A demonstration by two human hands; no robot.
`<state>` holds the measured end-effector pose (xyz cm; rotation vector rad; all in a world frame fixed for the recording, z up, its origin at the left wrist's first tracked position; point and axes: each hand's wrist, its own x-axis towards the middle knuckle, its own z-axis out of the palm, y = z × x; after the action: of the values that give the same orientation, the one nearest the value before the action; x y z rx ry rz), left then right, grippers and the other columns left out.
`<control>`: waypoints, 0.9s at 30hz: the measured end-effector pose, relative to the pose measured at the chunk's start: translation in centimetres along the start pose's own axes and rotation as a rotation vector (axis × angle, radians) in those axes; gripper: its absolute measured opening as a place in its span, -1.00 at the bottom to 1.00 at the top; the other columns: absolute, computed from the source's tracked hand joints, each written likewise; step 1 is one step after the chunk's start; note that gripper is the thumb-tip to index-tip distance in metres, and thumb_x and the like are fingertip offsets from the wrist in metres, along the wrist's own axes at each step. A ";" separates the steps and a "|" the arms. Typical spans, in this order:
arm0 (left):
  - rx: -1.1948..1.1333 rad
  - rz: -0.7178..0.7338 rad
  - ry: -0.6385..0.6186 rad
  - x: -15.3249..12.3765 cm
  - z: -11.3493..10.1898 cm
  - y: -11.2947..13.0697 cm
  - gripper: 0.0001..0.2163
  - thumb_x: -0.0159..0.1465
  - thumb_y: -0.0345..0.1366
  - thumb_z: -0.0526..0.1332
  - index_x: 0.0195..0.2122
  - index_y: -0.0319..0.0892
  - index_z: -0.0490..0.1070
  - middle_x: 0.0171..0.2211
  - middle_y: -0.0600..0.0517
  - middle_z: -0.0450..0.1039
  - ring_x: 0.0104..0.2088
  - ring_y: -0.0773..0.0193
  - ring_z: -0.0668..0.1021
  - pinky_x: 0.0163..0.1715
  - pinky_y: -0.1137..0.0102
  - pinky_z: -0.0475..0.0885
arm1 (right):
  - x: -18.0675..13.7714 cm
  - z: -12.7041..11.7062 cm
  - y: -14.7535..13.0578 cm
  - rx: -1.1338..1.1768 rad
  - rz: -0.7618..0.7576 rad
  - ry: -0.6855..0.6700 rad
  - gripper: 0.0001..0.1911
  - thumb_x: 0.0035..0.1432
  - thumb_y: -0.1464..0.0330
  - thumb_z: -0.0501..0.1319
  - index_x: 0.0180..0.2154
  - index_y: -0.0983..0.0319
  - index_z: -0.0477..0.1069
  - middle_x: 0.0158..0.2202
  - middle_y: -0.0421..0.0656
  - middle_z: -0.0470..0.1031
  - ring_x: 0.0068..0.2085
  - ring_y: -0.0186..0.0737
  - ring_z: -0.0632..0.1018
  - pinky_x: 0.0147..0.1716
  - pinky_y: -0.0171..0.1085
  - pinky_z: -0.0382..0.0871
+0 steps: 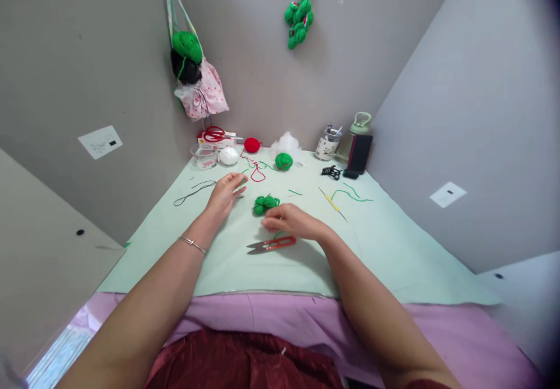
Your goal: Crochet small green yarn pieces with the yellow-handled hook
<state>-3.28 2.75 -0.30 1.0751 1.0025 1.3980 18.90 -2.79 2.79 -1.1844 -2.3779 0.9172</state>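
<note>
Pale green cloth [385, 249] covers the tabletop. Mid-cloth, the left hand [225, 193] lies flat, fingers spread, empty; the right hand [291, 221] curls narrow between a green crocheted cluster [265, 203] and red thread snips [272, 244], grip unclear. A far-edge patterned cup [326, 147] holds pens [335, 131].

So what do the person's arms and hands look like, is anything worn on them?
Both forearms are bare, with no sleeves or gloves in view. The left hand has a thin silver bangle at its wrist; the right hand shows no jewellery.
</note>
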 end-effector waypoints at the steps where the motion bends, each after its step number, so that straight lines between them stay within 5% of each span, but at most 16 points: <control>1: 0.064 0.013 0.028 0.3 -0.3 -0.2 -0.78 0.40 -0.19 0.31 -0.04 -0.22 0.50 -0.01 -0.08 0.54 -0.01 0.11 0.60 -0.01 0.12 0.56 | 0.2 -0.1 0.5 -0.014 0.039 0.090 -0.63 0.33 0.17 0.21 -0.46 0.21 0.53 -0.50 -0.23 0.52 -0.43 -0.29 0.47 -0.36 -0.31 0.31; 5: 0.281 0.075 0.077 0.7 -0.6 -0.5 -0.67 0.41 -0.17 0.30 0.13 -0.20 0.47 0.14 -0.13 0.49 0.06 0.02 0.57 0.05 0.02 0.54 | 1.2 -0.2 2.7 -0.072 0.182 0.441 -0.76 0.34 0.39 0.09 -0.20 0.21 0.55 -0.24 -0.09 0.59 -0.23 -0.17 0.51 -0.16 -0.21 0.32; 8: 0.354 0.151 0.047 0.1 0.0 -0.5 -0.76 0.32 -0.31 0.35 0.02 -0.15 0.54 0.20 -0.12 0.44 0.25 -0.05 0.43 0.29 -0.06 0.32 | 1.7 0.3 3.8 -0.045 0.193 0.512 -0.69 0.20 0.53 0.16 -0.06 0.19 0.54 -0.03 -0.05 0.57 -0.11 -0.16 0.52 -0.01 -0.17 0.31; 11: 0.346 0.214 -0.050 -0.7 1.0 -0.5 -0.66 0.23 -0.40 0.32 0.04 -0.05 0.55 0.21 -0.07 0.43 0.35 0.00 0.32 0.41 0.08 0.12 | 2.1 0.9 3.9 0.048 0.177 0.509 -0.81 0.09 0.52 0.27 -0.24 0.19 0.56 -0.17 -0.10 0.59 -0.14 -0.16 0.52 0.00 -0.16 0.33; 14: 0.292 0.205 -0.203 -1.4 2.0 -0.7 -0.54 0.22 -0.28 0.36 0.17 -0.05 0.45 0.17 -0.11 0.48 0.30 0.00 0.40 0.32 0.13 0.25 | 2.3 0.8 3.3 0.217 0.147 0.514 -0.98 0.07 0.42 0.30 -0.38 0.20 0.52 -0.39 -0.19 0.55 -0.28 -0.20 0.51 -0.13 -0.19 0.38; 19: 0.225 0.064 -0.455 -2.2 2.9 -0.5 -0.51 0.01 -0.21 0.57 -0.02 -0.12 0.55 -0.06 -0.10 0.61 0.05 -0.04 0.59 0.08 0.17 0.46 | 1.9 -0.5 2.1 0.569 0.058 0.556 -0.76 0.03 0.18 0.36 -0.33 0.21 0.52 -0.50 -0.26 0.51 -0.47 -0.33 0.43 -0.37 -0.27 0.37; 24: 0.102 -0.074 -0.585 -2.9 3.2 -0.1 -0.63 0.12 -0.12 0.52 -0.13 -0.17 0.56 -0.21 -0.08 0.61 -0.19 0.02 0.68 -0.08 0.16 0.52 | 1.5 -1.7 2.1 0.816 0.044 0.684 -0.71 -0.05 0.15 0.42 -0.36 0.19 0.49 -0.49 -0.26 0.53 -0.47 -0.35 0.47 -0.41 -0.30 0.37; 27: 0.028 -0.129 -0.620 -2.9 3.2 -0.2 -0.59 0.16 -0.12 0.50 -0.03 -0.16 0.54 -0.23 -0.07 0.60 -0.23 0.04 0.70 -0.09 0.15 0.53 | 1.3 -2.4 2.4 0.911 0.045 0.716 -0.65 -0.10 0.14 0.46 -0.34 0.19 0.48 -0.49 -0.27 0.54 -0.46 -0.33 0.52 -0.44 -0.32 0.38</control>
<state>-0.02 -0.11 0.08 1.3271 0.6200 0.8590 20.84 0.27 2.93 -0.9379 -1.1515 1.1424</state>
